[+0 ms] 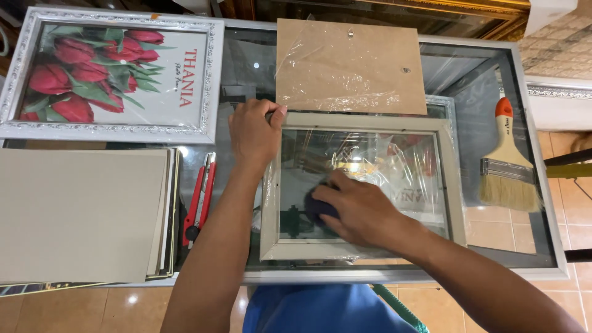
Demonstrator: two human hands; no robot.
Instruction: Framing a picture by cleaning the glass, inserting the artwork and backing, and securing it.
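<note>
My right hand [361, 206] presses a dark cloth pad [316, 206] on the plastic-wrapped pale wooden picture frame [453, 185] lying on the glass desk [481, 132]; my left hand [254, 132] clamps its corner. Hard rubbing could crack glass or shove the frame into the brown backing board [348, 65].

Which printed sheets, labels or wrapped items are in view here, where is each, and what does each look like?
Framed print: far left, silver ornate frame, red tulips, red lettering.
Wrapped board: far centre, brown rectangle under clear film.
Wrapped frame: centre, pale grey, under both hands.
Brush: right, small label on handle.
</note>
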